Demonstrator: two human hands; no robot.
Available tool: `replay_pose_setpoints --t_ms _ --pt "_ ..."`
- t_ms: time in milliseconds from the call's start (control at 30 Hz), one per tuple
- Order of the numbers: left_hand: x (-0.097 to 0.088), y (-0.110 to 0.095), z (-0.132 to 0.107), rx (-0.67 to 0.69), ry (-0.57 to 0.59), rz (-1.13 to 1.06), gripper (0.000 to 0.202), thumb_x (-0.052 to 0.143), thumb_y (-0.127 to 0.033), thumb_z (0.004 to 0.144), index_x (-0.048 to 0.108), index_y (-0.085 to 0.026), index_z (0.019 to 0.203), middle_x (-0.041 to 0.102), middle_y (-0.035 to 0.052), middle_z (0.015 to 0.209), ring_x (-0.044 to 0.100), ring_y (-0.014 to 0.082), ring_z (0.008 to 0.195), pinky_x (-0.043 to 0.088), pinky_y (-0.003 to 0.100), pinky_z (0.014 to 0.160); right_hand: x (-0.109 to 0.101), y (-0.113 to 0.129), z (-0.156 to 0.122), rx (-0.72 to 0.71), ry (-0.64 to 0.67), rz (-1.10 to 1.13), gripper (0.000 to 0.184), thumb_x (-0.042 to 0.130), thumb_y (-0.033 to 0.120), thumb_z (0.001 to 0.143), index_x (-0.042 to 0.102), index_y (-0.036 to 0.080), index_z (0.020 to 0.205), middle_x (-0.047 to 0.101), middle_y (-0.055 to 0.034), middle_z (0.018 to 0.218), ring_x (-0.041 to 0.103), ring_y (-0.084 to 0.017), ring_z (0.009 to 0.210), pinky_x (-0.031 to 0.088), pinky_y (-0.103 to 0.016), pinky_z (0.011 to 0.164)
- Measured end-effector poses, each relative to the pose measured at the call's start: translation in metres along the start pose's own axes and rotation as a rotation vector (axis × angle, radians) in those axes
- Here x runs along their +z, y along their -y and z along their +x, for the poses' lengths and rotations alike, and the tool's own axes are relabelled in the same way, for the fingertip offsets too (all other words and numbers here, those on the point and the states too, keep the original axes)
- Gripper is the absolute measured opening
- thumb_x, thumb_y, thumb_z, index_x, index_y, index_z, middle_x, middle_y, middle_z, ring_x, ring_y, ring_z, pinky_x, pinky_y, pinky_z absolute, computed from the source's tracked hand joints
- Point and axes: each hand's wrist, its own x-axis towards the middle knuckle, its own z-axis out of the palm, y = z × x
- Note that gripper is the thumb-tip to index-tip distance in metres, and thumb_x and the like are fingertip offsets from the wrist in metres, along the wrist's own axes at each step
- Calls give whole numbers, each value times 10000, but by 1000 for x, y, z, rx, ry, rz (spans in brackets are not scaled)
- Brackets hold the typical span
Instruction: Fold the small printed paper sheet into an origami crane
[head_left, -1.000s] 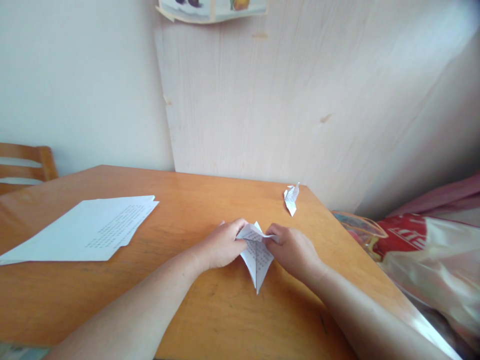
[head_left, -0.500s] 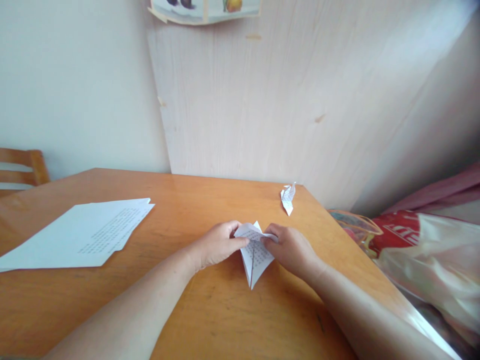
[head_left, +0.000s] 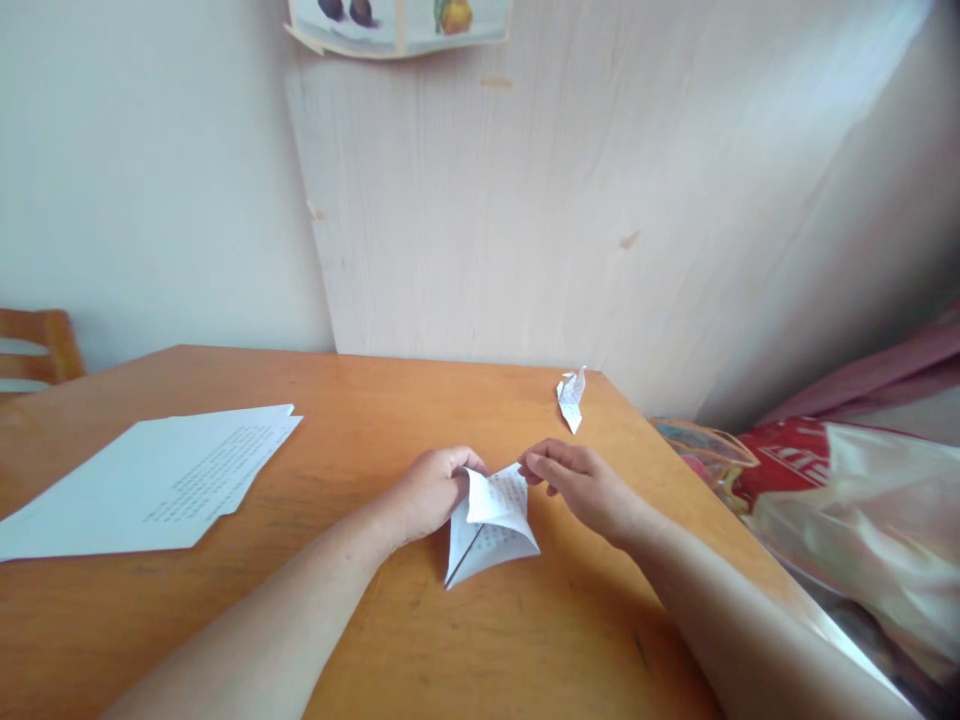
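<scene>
A sheet of printed white paper (head_left: 495, 535), folded into a small pointed shape with a flap standing partly open, is between my hands just above or on the table. My left hand (head_left: 435, 495) grips its left side, the fingertips partly hidden behind the flap. At the upper right corner of the paper, my right hand (head_left: 574, 485) has its fingers curled in a pinch on the edge. Farther back lies a folded paper bird (head_left: 572, 400), apart from both hands.
On the left of the wooden table (head_left: 375, 400) rests a stack of printed sheets (head_left: 165, 480). Beyond the right edge are plastic bags (head_left: 862, 530), one red and white. A wooden chair (head_left: 45, 345) stands at the far left, and a picture (head_left: 405, 25) hangs on the wall.
The folded paper has turned, its lower point swinging left, and a flap now stands open toward me. My right hand has shifted its hold to the upper right corner.
</scene>
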Motion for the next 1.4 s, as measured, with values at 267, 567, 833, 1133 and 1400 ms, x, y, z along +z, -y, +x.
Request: replay_pose_setpoints --t_ms 267,567,833,1133,1400 --pt "-2 1 0 84 -9 141 141 623 -286 799 700 -183 858 732 21 789 647 183 714 436 252 609 21 -24 8 -79 41 -64 262 461 122 880 596 191 1094 758 -41 1004 684 -175 887 501 -294 794" --pt "2 2 2 144 -92 191 198 590 -357 844 653 -184 772 670 -2 725 595 171 693 407 243 588 7 -4 2 -8 105 -81 392 457 537 986 618 181 1011 708 -56 950 654 -191 861 482 -285 709" --pt "5 2 5 132 -138 206 238 545 -353 855 552 -192 680 555 -37 632 505 131 607 321 233 539 2 5 -5 11 226 -36 514 694 548 841 570 193 1191 700 -97 1129 652 -247 1009 488 -323 796" --pt "9 1 6 118 -133 220 253 544 -393 857 648 -191 746 628 -14 688 558 163 674 366 250 572 16 1 -6 28 72 -346 109 584 236 859 618 212 960 693 -16 825 619 -180 748 392 -259 631" --pt "6 -4 2 136 -94 274 123 545 -211 769 657 -202 820 673 -4 752 601 172 721 389 249 602 12 5 -8 9 89 -278 110 528 254 897 620 195 887 667 -3 789 605 -164 728 390 -254 612"
